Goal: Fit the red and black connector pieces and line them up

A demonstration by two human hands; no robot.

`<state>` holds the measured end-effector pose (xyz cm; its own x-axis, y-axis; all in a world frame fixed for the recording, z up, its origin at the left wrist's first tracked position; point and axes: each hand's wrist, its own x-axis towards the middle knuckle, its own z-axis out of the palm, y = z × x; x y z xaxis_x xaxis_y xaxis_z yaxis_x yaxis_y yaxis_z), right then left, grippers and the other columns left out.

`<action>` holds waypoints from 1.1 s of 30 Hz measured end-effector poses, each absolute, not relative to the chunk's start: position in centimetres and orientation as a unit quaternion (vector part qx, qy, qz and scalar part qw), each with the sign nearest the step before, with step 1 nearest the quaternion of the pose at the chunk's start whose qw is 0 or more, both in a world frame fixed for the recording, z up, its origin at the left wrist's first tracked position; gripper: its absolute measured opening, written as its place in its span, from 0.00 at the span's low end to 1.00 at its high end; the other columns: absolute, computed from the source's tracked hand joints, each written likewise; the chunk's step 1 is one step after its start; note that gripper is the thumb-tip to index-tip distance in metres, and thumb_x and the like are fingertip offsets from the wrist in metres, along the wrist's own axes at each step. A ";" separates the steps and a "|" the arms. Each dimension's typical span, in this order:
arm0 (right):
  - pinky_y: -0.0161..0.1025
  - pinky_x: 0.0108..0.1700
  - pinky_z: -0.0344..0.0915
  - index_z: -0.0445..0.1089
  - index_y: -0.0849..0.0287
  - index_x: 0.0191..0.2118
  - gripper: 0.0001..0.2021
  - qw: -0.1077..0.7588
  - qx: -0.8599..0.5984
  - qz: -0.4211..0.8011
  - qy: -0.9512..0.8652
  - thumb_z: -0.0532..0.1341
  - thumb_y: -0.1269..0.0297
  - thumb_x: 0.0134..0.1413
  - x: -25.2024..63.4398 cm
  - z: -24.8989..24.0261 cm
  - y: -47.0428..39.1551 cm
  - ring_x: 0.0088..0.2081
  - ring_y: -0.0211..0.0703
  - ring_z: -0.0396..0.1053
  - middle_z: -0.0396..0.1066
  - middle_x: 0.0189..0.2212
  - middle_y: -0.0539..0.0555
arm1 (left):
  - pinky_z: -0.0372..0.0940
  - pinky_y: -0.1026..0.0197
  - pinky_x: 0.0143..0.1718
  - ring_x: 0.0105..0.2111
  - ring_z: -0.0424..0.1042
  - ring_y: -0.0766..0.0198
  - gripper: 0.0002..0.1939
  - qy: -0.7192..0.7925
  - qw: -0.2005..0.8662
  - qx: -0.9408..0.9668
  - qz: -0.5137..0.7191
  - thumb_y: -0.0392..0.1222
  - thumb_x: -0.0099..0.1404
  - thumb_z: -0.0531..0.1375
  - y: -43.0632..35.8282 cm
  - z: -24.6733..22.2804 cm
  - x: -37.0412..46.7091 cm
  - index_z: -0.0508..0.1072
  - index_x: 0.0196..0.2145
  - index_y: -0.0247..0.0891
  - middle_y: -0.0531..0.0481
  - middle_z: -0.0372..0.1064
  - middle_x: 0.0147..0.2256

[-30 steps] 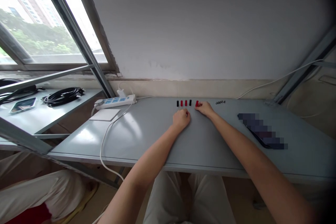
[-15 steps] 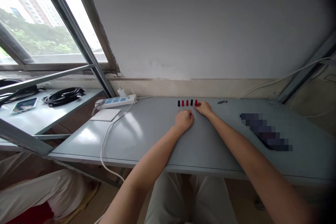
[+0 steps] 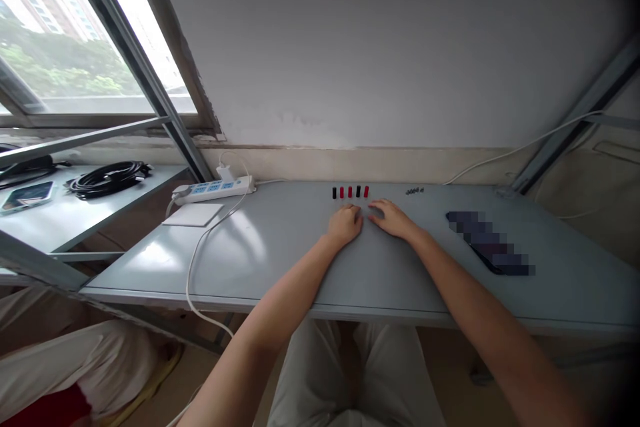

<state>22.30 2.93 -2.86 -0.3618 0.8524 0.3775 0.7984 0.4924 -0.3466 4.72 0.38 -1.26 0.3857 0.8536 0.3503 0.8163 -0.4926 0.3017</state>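
Five small upright cylinders, black and red, stand in a row near the back of the table; the rightmost is a red cylinder (image 3: 367,191) and the leftmost a black cylinder (image 3: 335,193). My left hand (image 3: 344,223) rests on the table just in front of the row, its fingers curled in; whether anything is inside cannot be seen. Close to its right lies my right hand (image 3: 393,219), thumb and forefinger apart with nothing between them. Several tiny dark metal pieces (image 3: 414,191) lie to the right of the row, too small to name.
On the left are a white power strip (image 3: 215,190), a flat white box (image 3: 193,215) and a white cable (image 3: 189,280) running over the front edge. A pixelated dark object (image 3: 490,243) lies at right. Coiled black cable (image 3: 109,179) sits on the neighbouring table, near another person's leg (image 3: 100,353).
My right hand has let go of the rightmost red cylinder and drawn back toward me, its fingers now parted. That cylinder stays standing in the row. The view has shifted slightly.
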 end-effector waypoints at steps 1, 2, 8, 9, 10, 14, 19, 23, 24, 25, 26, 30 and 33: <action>0.42 0.50 0.56 0.64 0.57 0.47 0.18 0.252 -0.499 0.061 -0.827 0.55 0.59 0.50 22.4 -2.9 3.0 0.48 0.43 0.60 0.63 0.46 0.56 | 0.60 0.60 0.44 0.43 0.64 0.62 0.15 0.504 0.040 0.833 0.226 0.42 0.61 0.48 0.3 -1.2 4.7 0.66 0.44 0.36 0.44 0.66 0.41; 0.42 0.50 0.56 0.65 0.57 0.46 0.17 0.242 -0.500 0.068 -0.829 0.55 0.59 0.50 22.4 -2.9 3.0 0.48 0.44 0.61 0.64 0.45 0.56 | 0.59 0.60 0.44 0.43 0.64 0.61 0.15 0.505 0.040 0.834 0.217 0.42 0.61 0.49 0.2 -1.0 4.7 0.67 0.43 0.36 0.44 0.66 0.41; 0.42 0.51 0.55 0.66 0.57 0.46 0.16 0.204 -0.502 0.079 -0.837 0.54 0.61 0.51 22.3 -2.7 2.8 0.48 0.45 0.60 0.64 0.46 0.57 | 0.58 0.59 0.45 0.42 0.64 0.61 0.14 0.501 0.046 0.843 0.192 0.41 0.60 0.50 -0.1 -0.6 4.8 0.69 0.40 0.35 0.43 0.65 0.41; 0.42 0.50 0.56 0.66 0.57 0.46 0.16 0.201 -0.503 0.079 -0.837 0.54 0.61 0.51 22.3 -2.6 2.7 0.48 0.45 0.60 0.64 0.46 0.57 | 0.58 0.59 0.45 0.42 0.64 0.61 0.14 0.501 0.048 0.843 0.192 0.41 0.60 0.50 -0.1 -0.6 4.8 0.69 0.40 0.35 0.43 0.65 0.41; 0.42 0.50 0.56 0.66 0.57 0.46 0.16 0.199 -0.505 0.078 -0.836 0.54 0.61 0.51 22.3 -2.6 2.7 0.48 0.45 0.61 0.64 0.46 0.57 | 0.58 0.59 0.45 0.42 0.64 0.61 0.14 0.501 0.050 0.842 0.192 0.41 0.60 0.50 -0.1 -0.6 4.8 0.69 0.40 0.35 0.44 0.65 0.41; 0.41 0.50 0.56 0.66 0.57 0.46 0.16 0.196 -0.508 0.071 -0.836 0.54 0.61 0.51 22.3 -2.8 2.9 0.48 0.46 0.61 0.64 0.46 0.57 | 0.58 0.59 0.45 0.42 0.64 0.61 0.14 0.499 0.058 0.842 0.195 0.41 0.60 0.50 -0.2 -0.5 4.8 0.69 0.41 0.35 0.43 0.65 0.41; 0.42 0.49 0.57 0.65 0.59 0.46 0.17 0.199 -0.500 0.068 -0.840 0.54 0.60 0.51 22.5 -3.1 3.1 0.48 0.46 0.61 0.64 0.46 0.58 | 0.58 0.58 0.46 0.43 0.64 0.61 0.15 0.503 0.066 0.841 0.191 0.41 0.60 0.50 -0.2 -0.5 4.9 0.69 0.42 0.35 0.43 0.65 0.42; 0.42 0.50 0.56 0.65 0.58 0.47 0.17 0.196 -0.503 0.072 -0.839 0.54 0.60 0.51 22.5 -3.0 3.0 0.48 0.46 0.61 0.64 0.46 0.57 | 0.58 0.58 0.46 0.44 0.64 0.60 0.15 0.507 0.076 0.838 0.184 0.41 0.60 0.50 -0.2 -0.4 4.9 0.69 0.42 0.36 0.43 0.64 0.43; 0.42 0.50 0.56 0.65 0.57 0.46 0.17 0.196 -0.505 0.074 -0.837 0.54 0.60 0.51 22.4 -3.0 3.0 0.48 0.46 0.61 0.64 0.46 0.57 | 0.58 0.58 0.46 0.44 0.64 0.60 0.15 0.509 0.078 0.837 0.183 0.41 0.60 0.50 -0.2 -0.4 4.9 0.69 0.42 0.36 0.43 0.64 0.43; 0.42 0.50 0.56 0.65 0.57 0.46 0.17 0.198 -0.507 0.076 -0.835 0.54 0.60 0.51 22.4 -2.9 2.9 0.48 0.46 0.61 0.64 0.46 0.57 | 0.58 0.58 0.46 0.44 0.63 0.60 0.15 0.510 0.078 0.837 0.182 0.42 0.60 0.50 -0.2 -0.4 4.9 0.69 0.42 0.36 0.43 0.64 0.43; 0.42 0.50 0.56 0.65 0.56 0.46 0.16 0.200 -0.508 0.079 -0.834 0.54 0.60 0.51 22.4 -2.9 2.9 0.48 0.46 0.61 0.64 0.46 0.57 | 0.58 0.58 0.46 0.44 0.63 0.60 0.15 0.511 0.077 0.836 0.182 0.42 0.60 0.50 -0.2 -0.5 4.9 0.68 0.42 0.37 0.44 0.64 0.43; 0.43 0.50 0.56 0.66 0.57 0.45 0.16 0.213 -0.507 0.091 -0.830 0.55 0.61 0.50 22.3 -2.7 2.8 0.48 0.47 0.61 0.64 0.46 0.57 | 0.58 0.59 0.45 0.42 0.64 0.60 0.15 0.508 0.066 0.839 0.186 0.42 0.60 0.50 -0.1 -0.6 4.9 0.69 0.43 0.36 0.43 0.65 0.43; 0.43 0.50 0.56 0.66 0.56 0.45 0.15 0.213 -0.511 0.098 -0.827 0.55 0.62 0.50 22.2 -2.7 2.7 0.48 0.47 0.61 0.64 0.46 0.57 | 0.58 0.58 0.45 0.42 0.64 0.60 0.15 0.509 0.068 0.838 0.184 0.42 0.60 0.50 0.0 -0.6 5.0 0.68 0.43 0.36 0.43 0.65 0.43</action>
<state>22.18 2.70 -2.65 -0.3860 0.8872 0.2527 0.8035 0.4580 -0.3804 4.97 -0.05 -0.59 0.4142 0.8780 0.2398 0.8282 -0.4729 0.3008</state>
